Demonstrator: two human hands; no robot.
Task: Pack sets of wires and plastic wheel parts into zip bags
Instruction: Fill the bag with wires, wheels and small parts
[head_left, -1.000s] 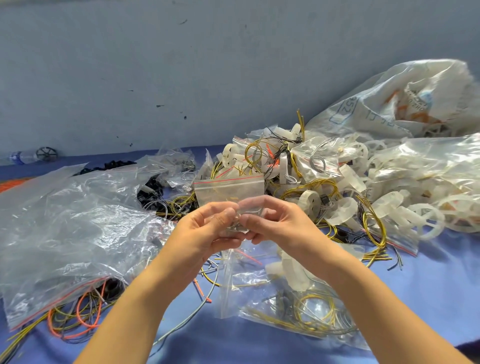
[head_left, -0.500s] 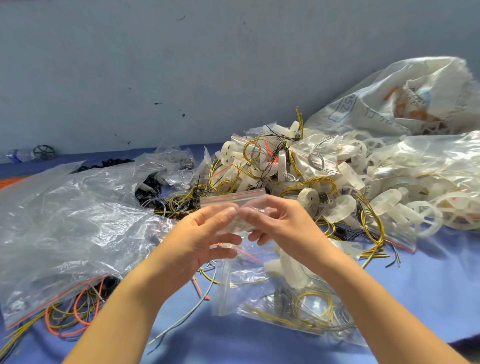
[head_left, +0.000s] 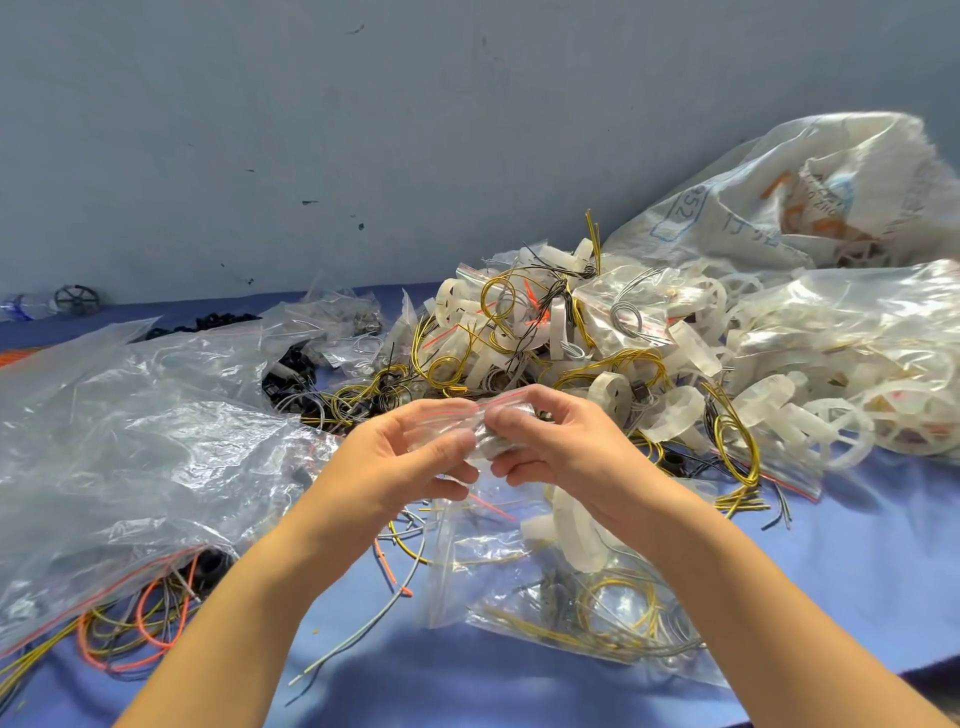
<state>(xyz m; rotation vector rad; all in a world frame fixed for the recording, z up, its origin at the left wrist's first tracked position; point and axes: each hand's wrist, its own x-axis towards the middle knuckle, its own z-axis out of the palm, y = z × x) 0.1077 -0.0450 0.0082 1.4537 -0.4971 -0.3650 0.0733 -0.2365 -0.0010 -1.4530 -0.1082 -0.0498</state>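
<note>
Hands meet just in front of the pile (head_left: 545, 353) of wheels and wires: left hand (head_left: 410, 467) and right hand (head_left: 566, 452) both pinch the zip bag (head_left: 447, 423) between them, fingers (head_left: 550, 402) curled on its clear plastic, above the counter (head_left: 857, 561).

Bright, even daylight, soft shadows beneath the arms (wide-angle bowing at edges), glare on plastic.

Both hands brought close at frame centre, forearms reaching in from the lower corners.
The left hand (head_left: 405, 457) and right hand (head_left: 566, 452) are held thumb to thumb, fingers (head_left: 524, 413) curled, and a small zip bag (head_left: 454, 418) is pinched by both.
</note>
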